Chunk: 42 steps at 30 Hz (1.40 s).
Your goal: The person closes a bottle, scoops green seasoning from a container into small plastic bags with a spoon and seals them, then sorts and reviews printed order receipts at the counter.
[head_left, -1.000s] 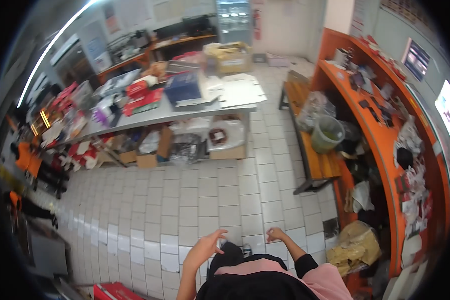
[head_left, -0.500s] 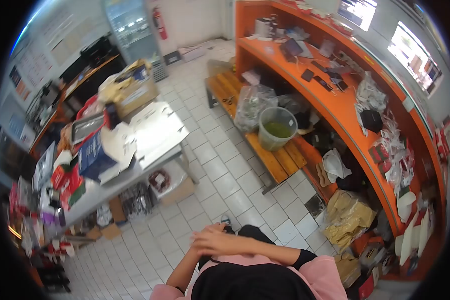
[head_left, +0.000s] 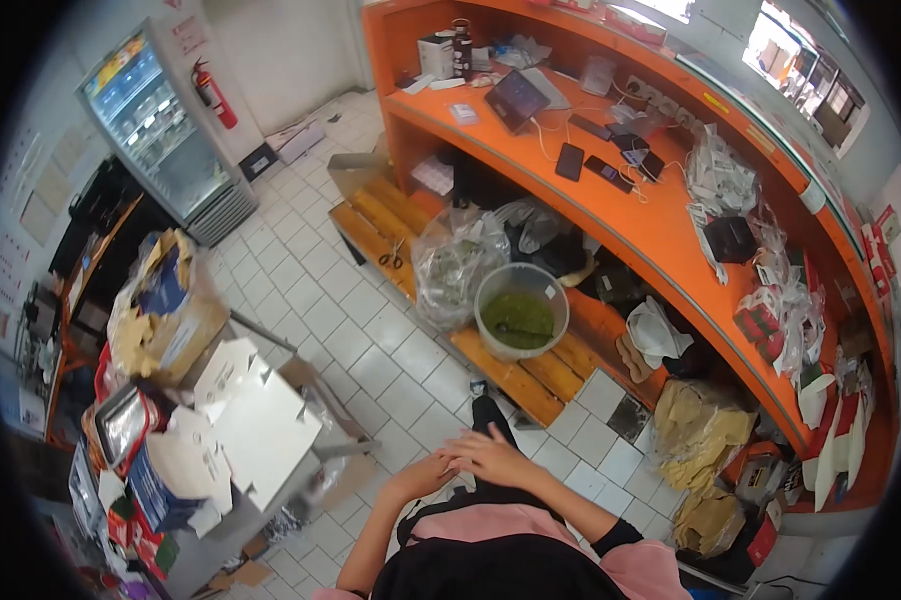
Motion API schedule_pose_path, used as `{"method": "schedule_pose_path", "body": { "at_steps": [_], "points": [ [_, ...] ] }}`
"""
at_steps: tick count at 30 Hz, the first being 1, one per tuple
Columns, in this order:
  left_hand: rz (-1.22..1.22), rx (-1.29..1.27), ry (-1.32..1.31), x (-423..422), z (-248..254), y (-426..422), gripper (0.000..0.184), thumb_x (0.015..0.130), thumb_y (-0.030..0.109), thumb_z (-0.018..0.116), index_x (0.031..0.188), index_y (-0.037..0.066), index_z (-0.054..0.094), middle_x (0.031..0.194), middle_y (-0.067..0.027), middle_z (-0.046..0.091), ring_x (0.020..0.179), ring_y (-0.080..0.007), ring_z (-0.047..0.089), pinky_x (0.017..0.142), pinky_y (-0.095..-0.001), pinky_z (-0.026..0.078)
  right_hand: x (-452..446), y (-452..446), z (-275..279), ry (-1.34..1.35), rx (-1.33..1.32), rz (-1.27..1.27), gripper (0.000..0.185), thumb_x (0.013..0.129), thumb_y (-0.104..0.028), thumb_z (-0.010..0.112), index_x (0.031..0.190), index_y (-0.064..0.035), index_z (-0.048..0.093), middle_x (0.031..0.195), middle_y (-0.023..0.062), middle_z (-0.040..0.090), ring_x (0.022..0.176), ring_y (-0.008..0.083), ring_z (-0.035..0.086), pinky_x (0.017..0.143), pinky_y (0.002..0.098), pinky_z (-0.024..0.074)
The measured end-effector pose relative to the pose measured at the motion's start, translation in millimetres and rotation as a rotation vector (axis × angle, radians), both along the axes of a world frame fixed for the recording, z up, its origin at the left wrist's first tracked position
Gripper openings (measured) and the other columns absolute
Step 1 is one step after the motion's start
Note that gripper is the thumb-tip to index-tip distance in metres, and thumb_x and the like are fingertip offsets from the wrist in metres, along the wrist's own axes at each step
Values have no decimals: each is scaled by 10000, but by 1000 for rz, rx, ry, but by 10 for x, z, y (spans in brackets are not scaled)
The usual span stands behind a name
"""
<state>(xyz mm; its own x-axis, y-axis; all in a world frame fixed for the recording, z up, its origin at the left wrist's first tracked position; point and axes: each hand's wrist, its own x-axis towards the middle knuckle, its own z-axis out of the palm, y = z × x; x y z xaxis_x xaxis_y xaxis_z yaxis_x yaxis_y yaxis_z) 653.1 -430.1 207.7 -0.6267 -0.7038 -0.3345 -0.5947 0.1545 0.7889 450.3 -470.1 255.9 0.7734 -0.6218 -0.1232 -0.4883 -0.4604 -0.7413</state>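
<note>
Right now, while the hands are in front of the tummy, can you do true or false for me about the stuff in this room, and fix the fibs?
1. A black phone lies on the orange counter. True.
2. The scissors lie on the orange counter. False: the scissors lie on the wooden bench.
3. The clear plastic bucket stands on the wooden bench. True.
4. The left hand holds the clear plastic bucket. False: the left hand overlaps the right hand, and the bucket stands apart from both.
5. A red fire extinguisher is beside the glass-door fridge. True.
</note>
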Motion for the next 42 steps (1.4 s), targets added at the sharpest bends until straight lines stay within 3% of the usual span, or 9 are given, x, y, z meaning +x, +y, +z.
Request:
{"method": "schedule_pose_path", "body": {
  "at_steps": [4, 8, 16, 23, 25, 26, 28, 35, 42],
  "points": [
    [361, 66, -294, 115, 470, -836, 391, 885, 261, 490, 1241, 112, 428, 1208, -223, 457, 1061, -414, 477, 897, -442, 404, -537, -1047, -320, 727, 108, -16, 409, 851, -417, 511, 1036, -62, 594, 1124, 139, 569, 1085, 305, 516, 898, 626, 321],
    [407, -32, -626, 288, 502, -1744, 408, 881, 270, 488, 1241, 91, 418, 1099, -197, 537, 1021, -392, 518, 825, -460, 449, -982, -2017, -853, 609, 291, -58, 411, 835, -387, 536, 1072, -53, 571, 1040, 190, 579, 957, 349, 570, 840, 514, 431],
    [132, -106, -335, 260, 550, -3483, 369, 881, 248, 489, 1203, 74, 436, 1077, -232, 531, 938, -411, 548, 801, -458, 448, -1199, -2894, -748, 384, 45, -472, 357, 853, -309, 524, 1104, -56, 542, 970, 200, 577, 901, 368, 576, 770, 439, 471],
    [-341, -686, -366, -32, -85, -6660, 244, 818, 168, 497, 994, 2, 527, 962, -197, 552, 902, -362, 553, 782, -435, 454, -1256, -2191, -715, 178, 301, -965, 317, 844, -233, 528, 1092, -37, 541, 968, 205, 597, 937, 363, 564, 813, 434, 456],
    [-99, -768, -233, -403, 398, -7260, 213, 794, 137, 509, 982, 36, 506, 898, -151, 560, 872, -358, 547, 739, -440, 469, -1172, -1792, -786, 147, 337, -1238, 270, 829, -182, 551, 1050, -28, 563, 969, 204, 600, 928, 361, 567, 805, 427, 458],
    [-7, -670, -574, -499, 178, -7754, 268, 781, 92, 507, 1042, 35, 482, 945, -148, 541, 919, -350, 528, 772, -432, 463, -1076, -1591, -792, 172, 383, -1405, 247, 821, -156, 563, 1028, -24, 574, 983, 207, 597, 924, 356, 570, 799, 423, 461],
    [21, -978, -370, -425, -390, -8659, 302, 769, 53, 511, 1067, 26, 470, 1028, -149, 509, 953, -318, 515, 797, -413, 462, -849, -1270, -770, 378, 381, -1546, 244, 804, -136, 588, 993, 19, 581, 830, 225, 632, 749, 329, 636, 682, 381, 515],
    [-97, -1084, -862, -478, -721, -9373, 317, 762, 15, 519, 1079, 34, 513, 1087, -138, 521, 1035, -279, 511, 842, -388, 459, 196, -1209, -760, 94, 674, -1786, 244, 825, -156, 591, 1014, -1, 585, 806, 201, 646, 737, 294, 648, 656, 363, 517],
    [239, -928, 64, -369, -209, -8894, 145, 767, 18, 549, 901, -36, 544, 808, -191, 574, 750, -308, 584, 659, -376, 474, 623, -1881, -452, 4, 507, -1987, 238, 839, -132, 571, 1028, 14, 574, 877, 205, 636, 787, 294, 639, 698, 353, 500]
  ]
}}
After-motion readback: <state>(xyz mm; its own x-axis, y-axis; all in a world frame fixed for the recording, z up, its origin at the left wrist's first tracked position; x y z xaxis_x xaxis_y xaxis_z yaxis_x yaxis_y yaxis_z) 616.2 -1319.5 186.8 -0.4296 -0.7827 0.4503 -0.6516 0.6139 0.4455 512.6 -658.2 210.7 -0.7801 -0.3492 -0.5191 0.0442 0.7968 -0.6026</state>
